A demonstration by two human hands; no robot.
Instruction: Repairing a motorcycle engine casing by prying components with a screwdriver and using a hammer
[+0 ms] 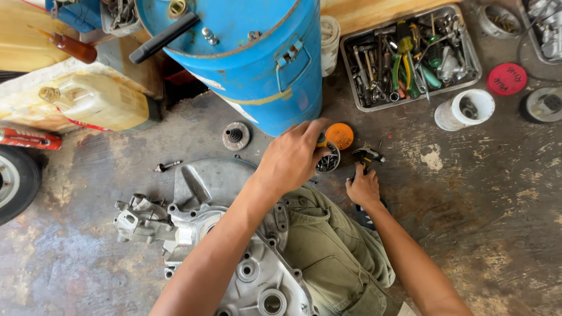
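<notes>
- Clamped round the handle of one hammer [366, 157], the right hand [363, 188] rests low on the floor [480, 193], the hammer's head pointing away from the person.
- Left hand [291, 159] hangs over one small tin [329, 159] of screws, fingers curled down at its rim; whether they pinch anything I cannot tell.
- One orange lid [340, 135] lies touching the tin's far side.
- Both forearms reach forward from the bottom edge, the left crossing over the knee in olive cloth, the right straight beside it.
- One grey engine casing [234, 257] lies under the left forearm, near the bottom edge.
- One blue drum [257, 58] stands just beyond the left hand.
- One round gear [236, 136] lies left of the drum's foot; one bolt [167, 167] lies further left.
- One metal tray [410, 55] of tools sits toward the top right corner, one white cup [465, 109] and one red lid [506, 79] near it.
</notes>
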